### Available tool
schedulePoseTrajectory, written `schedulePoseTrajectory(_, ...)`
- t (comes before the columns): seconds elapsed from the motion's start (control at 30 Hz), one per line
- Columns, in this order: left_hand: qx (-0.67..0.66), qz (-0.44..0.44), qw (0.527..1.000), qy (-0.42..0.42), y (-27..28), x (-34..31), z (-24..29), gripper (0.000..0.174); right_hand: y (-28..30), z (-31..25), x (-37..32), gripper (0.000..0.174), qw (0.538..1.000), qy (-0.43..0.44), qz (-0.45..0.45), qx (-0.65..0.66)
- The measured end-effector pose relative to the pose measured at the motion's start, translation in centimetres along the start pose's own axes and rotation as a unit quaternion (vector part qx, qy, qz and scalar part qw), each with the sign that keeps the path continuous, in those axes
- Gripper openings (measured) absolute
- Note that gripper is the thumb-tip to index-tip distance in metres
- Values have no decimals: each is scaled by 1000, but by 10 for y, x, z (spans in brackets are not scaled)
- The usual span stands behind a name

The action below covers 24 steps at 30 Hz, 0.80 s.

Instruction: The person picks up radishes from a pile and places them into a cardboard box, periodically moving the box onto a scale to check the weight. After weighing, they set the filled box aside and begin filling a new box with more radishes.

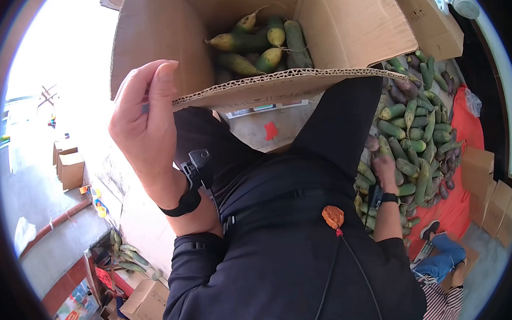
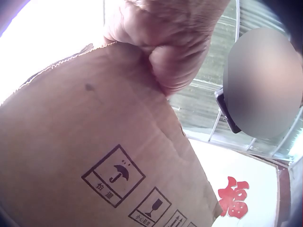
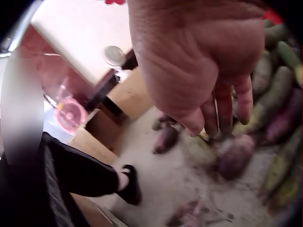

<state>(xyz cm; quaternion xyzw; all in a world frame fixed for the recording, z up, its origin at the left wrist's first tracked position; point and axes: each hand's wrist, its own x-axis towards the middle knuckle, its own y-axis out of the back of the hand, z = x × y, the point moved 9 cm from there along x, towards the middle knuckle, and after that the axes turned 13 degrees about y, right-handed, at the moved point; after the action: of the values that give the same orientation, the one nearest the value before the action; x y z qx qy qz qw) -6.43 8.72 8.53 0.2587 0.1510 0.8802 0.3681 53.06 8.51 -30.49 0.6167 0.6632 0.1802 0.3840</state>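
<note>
A cardboard box (image 1: 353, 32), tilted toward me with its top facing me, holds several green radishes (image 1: 300, 43). My left hand (image 1: 144, 107) grips the box at its near left corner; in the left wrist view the left hand (image 2: 165, 42) lies over the edge of the box wall (image 2: 57, 142), its fingertips hidden behind the board. Low on my right, my right hand (image 1: 385, 169) reaches to the near edge of a pile of green radishes (image 1: 423, 179). The right wrist view shows the right hand (image 3: 199, 71) with fingers hanging down close over a purple radish (image 3: 236, 153), nothing gripped.
Purple radishes (image 1: 406, 87) lie among the green ones, beside a red sheet (image 1: 469, 118). Other cardboard boxes (image 1: 440, 26) stand at the far right, and more (image 1: 148, 305) at lower left. Another person (image 1: 443, 266) is at lower right. A small fan (image 1: 464, 6) stands at upper right.
</note>
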Motion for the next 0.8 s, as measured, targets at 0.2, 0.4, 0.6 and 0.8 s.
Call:
schedulePoseTrajectory(0.2, -19, 16, 1000, 3, 2, 0, 0, 10, -101, 122, -71, 8, 965, -137, -189, 116)
schedulePoseTrajectory(0.4, 7, 13, 1000, 3, 4, -1, -1, 15, -91, 59, -74, 11, 937, -274, -132, 175)
schedulePoseTrajectory(0.6, -21, 87, 996, 10, 28, 3, -5, 11, -73, 32, -18, 15, 953, -209, -83, 204)
schedulePoseTrajectory(0.8, 23, 149, 987, 46, 63, 26, -24, 16, 19, -71, 56, 25, 971, -58, -10, 234)
